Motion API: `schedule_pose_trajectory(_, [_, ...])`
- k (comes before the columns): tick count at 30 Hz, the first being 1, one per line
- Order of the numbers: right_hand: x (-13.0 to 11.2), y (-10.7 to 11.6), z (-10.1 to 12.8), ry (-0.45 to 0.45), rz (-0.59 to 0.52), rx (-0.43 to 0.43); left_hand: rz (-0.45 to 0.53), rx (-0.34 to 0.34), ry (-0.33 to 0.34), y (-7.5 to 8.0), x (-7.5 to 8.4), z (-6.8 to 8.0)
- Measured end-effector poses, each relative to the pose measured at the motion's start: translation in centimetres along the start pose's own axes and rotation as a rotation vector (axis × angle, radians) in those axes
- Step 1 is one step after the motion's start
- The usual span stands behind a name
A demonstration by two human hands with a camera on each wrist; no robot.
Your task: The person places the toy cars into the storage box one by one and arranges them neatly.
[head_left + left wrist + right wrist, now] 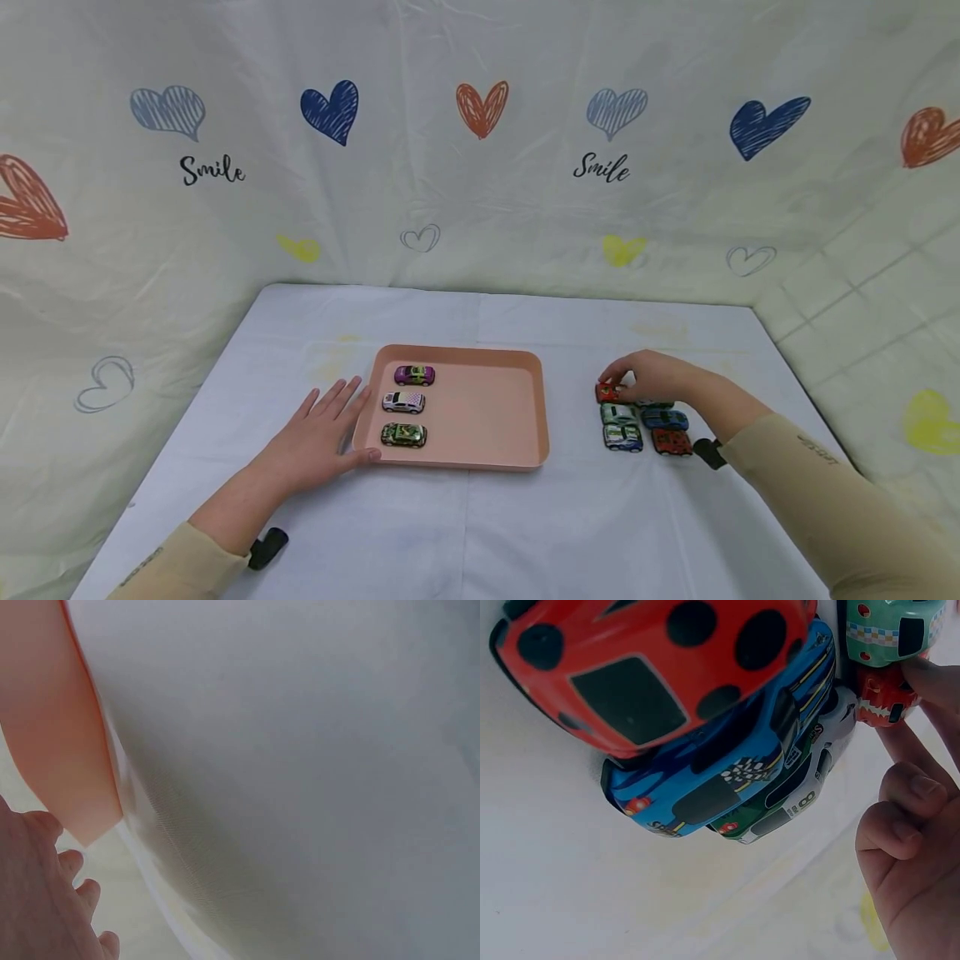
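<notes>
My left hand (318, 437) lies with fingers spread along the left edge of a pink tray (487, 408), its thumb at the front left corner. Inside the tray, on its left side, three toy cars form a column: a purple one (414, 375), a white one (403, 402) and a green patterned one (403, 434). Over a cluster of toy cars at the right, my right hand (660, 377) pinches a small red toy car (883, 696) between thumb and finger. A pale green car (896, 630) sits right beside that red car.
The cluster also holds a white-and-blue car (622, 437), a blue car (664, 418), a red car with black spots (671, 442) and a green-and-white car (795, 787). A white cloth (465, 525) covers the table. A printed curtain (480, 192) hangs behind.
</notes>
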State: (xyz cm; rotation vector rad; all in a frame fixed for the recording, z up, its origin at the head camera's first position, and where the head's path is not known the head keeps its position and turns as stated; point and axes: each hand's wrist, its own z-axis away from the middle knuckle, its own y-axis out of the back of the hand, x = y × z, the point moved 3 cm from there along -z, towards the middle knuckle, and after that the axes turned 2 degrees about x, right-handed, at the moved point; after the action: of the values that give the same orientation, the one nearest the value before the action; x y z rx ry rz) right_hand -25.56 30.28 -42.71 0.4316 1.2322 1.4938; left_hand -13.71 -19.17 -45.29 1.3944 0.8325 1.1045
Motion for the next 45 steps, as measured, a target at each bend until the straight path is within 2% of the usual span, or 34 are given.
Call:
schedule_pose_trajectory(9, [0.4, 0.1, -0.3, -0.007, -0.058, -0.019, 0.001, 0.010, -0.003, 0.1, 0.0, 0.1])
schedule_pose_trajectory(13, [0.6, 0.3, -0.4, 0.017, -0.069, -0.017, 0.000, 0.008, -0.003, 0.0, 0.0, 0.1])
schedule_pose_trajectory(22, [0.6, 1.5, -0.2, 0.033, -0.100, -0.006, 0.001, 0.003, -0.003, -0.1, 0.0, 0.0])
schedule_pose_trajectory(38, [-1.9, 4.3, -0.3, 0.057, -0.190, -0.062, 0.010, 0.019, -0.007, 0.0, 0.0, 0.1])
schedule_pose_trajectory(45, [-3.3, 4.6, -1.0, 0.064, -0.179, -0.084, 0.009, 0.006, -0.005, -0.2, -0.2, 0.0])
